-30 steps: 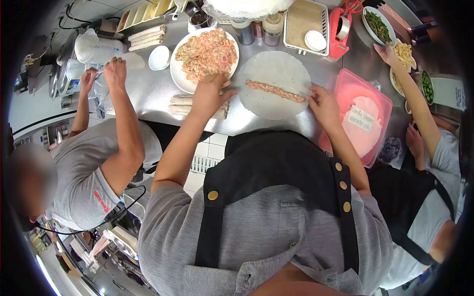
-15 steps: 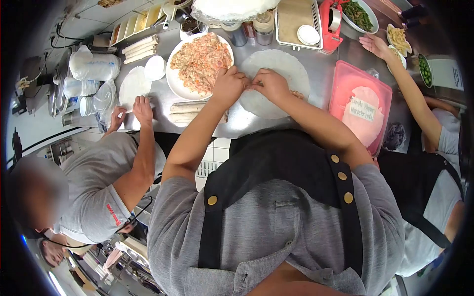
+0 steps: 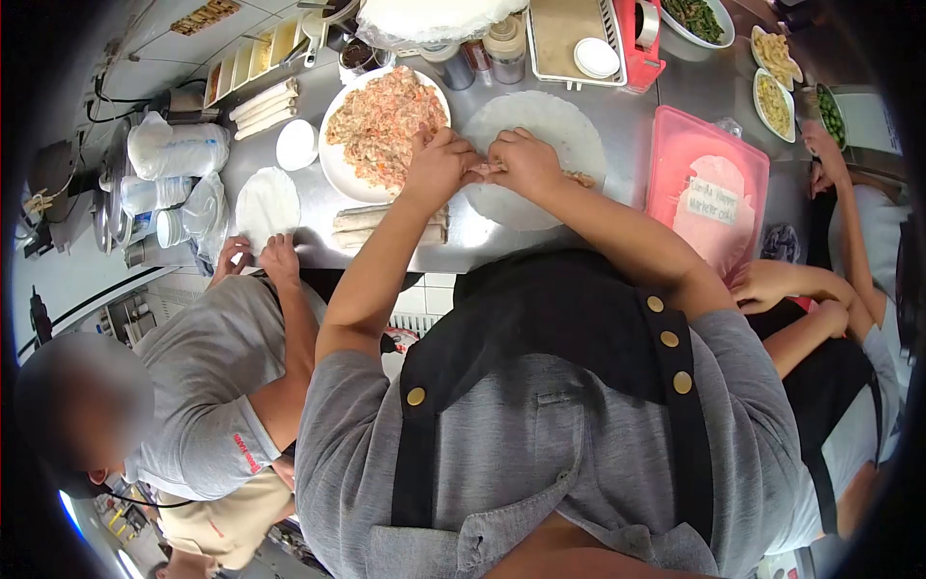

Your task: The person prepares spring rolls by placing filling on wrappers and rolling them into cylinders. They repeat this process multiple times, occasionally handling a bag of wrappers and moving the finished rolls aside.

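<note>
My left hand (image 3: 444, 166) is closed at the left edge of a round, pale wrapper (image 3: 535, 114) lying on the steel counter. My right hand (image 3: 526, 164) is over the wrapper, its curled fingertips meeting those of the left. Between the fingertips shows a little pinkish meat filling (image 3: 485, 171). More of that filling sticks out to the right of my right hand; the rest is covered by the hands. A white plate (image 3: 335, 174) heaped with orange-flecked minced filling (image 3: 386, 121) stands just left of my left hand. Rolled wrappers (image 3: 362, 225) lie beneath my left forearm.
A pink lidded container (image 3: 666, 183) with a paper label stands right. Sauce bottles (image 3: 506, 53) and a white basket (image 3: 569, 77) are behind. At left, a co-worker's hands (image 3: 265, 256) hold another wrapper (image 3: 268, 203). Another person's hand (image 3: 823, 145) is at a bowl of green pieces.
My hands stay together over the wrapper with only a slight shift. At right, a co-worker's outstretched arm has drawn back from the dishes. The left co-worker's hands have moved slightly down the wrapper.
</note>
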{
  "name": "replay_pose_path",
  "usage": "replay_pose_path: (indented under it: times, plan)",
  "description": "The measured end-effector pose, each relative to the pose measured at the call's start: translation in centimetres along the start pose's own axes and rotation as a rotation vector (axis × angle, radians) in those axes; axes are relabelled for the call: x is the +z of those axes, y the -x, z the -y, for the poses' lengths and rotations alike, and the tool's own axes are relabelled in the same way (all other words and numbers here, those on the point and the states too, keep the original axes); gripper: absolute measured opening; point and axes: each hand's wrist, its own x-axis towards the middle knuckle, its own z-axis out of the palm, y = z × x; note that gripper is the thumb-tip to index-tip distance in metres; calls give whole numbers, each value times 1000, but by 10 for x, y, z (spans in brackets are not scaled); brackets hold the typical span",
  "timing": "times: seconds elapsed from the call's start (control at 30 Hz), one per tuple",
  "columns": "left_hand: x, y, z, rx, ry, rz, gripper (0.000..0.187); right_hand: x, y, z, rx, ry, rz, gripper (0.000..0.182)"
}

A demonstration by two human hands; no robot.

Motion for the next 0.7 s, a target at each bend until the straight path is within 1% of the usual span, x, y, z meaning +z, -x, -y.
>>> replay_pose_path:
  times: [0.03, 0.17, 0.23, 0.27, 0.33, 0.37, 0.43, 0.47, 0.53, 0.6, 0.67, 0.7]
  plan:
    - [-2, 0, 0, 10, 44, -52, 28, -2, 1, 2, -34, -23, -73, 23]
    - [7, 7, 13, 27, 71, -22, 28, 12, -2, -6, -41, -32, -31, 25]
    - [6, 6, 15, 99, -36, -76, 39, 5, -3, -4, 19, -15, 75, 33]
    - [6, 7, 15, 107, -36, -76, 39, -1, -1, -7, 25, -15, 70, 33]
    - [-11, 7, 3, 22, -2, -77, 49, -18, 12, -21, -54, -77, -25, 44]
    - [-11, 7, 2, 31, 4, -79, 49, -28, 20, -31, -44, -71, -28, 44]
    - [-12, 9, -1, 9, 31, -60, 50, -45, 40, -52, 14, -16, -2, 54]
    - [-12, 7, -7, -15, 28, -62, 51, -51, 49, -59, 19, -10, 0, 54]
    - [-3, 3, -11, 11, -2, -81, 51, -58, 69, -67, 64, 93, -10, 60]
    - [1, -5, -12, 36, -40, -103, 52, -58, 83, -71, 72, 88, 0, 60]
    - [0, -13, -10, 20, 7, 158, 50, -52, 89, -76, 67, 85, 9, 60]
    - [-1, -14, -11, 14, 5, 150, 50, -49, 90, -75, 63, 82, -10, 59]
